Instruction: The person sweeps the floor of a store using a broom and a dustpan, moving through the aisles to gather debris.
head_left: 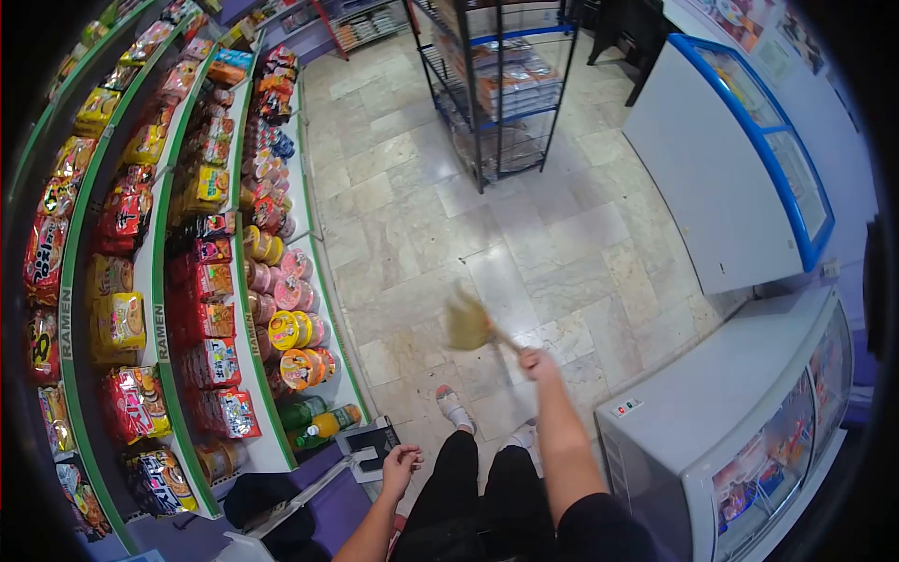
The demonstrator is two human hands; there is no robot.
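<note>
My right hand (537,363) is closed round the handle of a short broom (471,321) with a tan, fan-shaped brush head. The head is blurred and hangs over the tiles in front of my feet. My left hand (401,465) hangs low by my left leg, its fingers loosely curled and holding nothing that shows. Nearest to it is a dark, flat panel with a pale frame (368,444), at the foot of the shelves. My shoes (455,408) stand on the pale tiled floor (403,281).
Shelves of ramen packs (131,318) and cup noodles (290,330) line the left side, with bottles (323,426) at their near end. A black wire rack (506,103) stands ahead. A blue-rimmed freezer (721,159) and a glass-fronted freezer (721,403) bound the right.
</note>
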